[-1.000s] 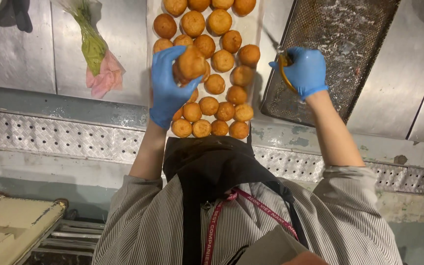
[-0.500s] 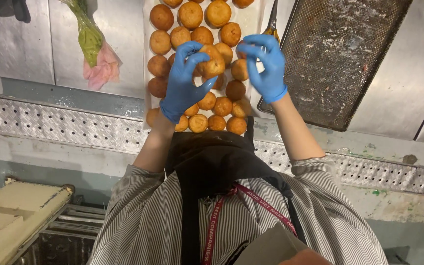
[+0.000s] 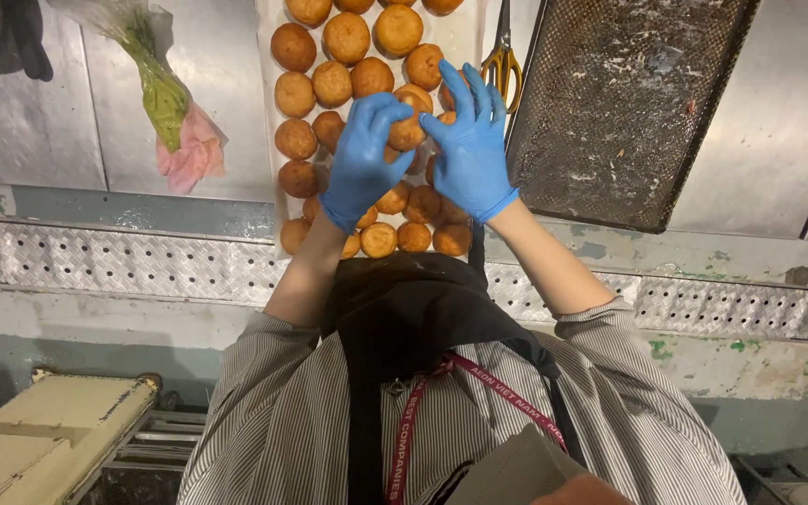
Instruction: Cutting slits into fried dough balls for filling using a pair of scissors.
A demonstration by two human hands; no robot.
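Both gloved hands met over the tray [image 3: 465,37]: left hand [image 3: 364,159] and right hand [image 3: 472,150] pinched one fried ball [image 3: 408,131] together; roughly twenty balls lay below, one pair of scissors [image 3: 501,58] beside.

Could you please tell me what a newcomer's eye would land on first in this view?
Most striking are the two blue-gloved hands, the left hand and right hand, meeting around one golden-brown fried ball near the top centre. Beneath them a white tray holds rows of similar balls. To the right lies a dark mesh tray, with yellow-handled scissors between the two trays.
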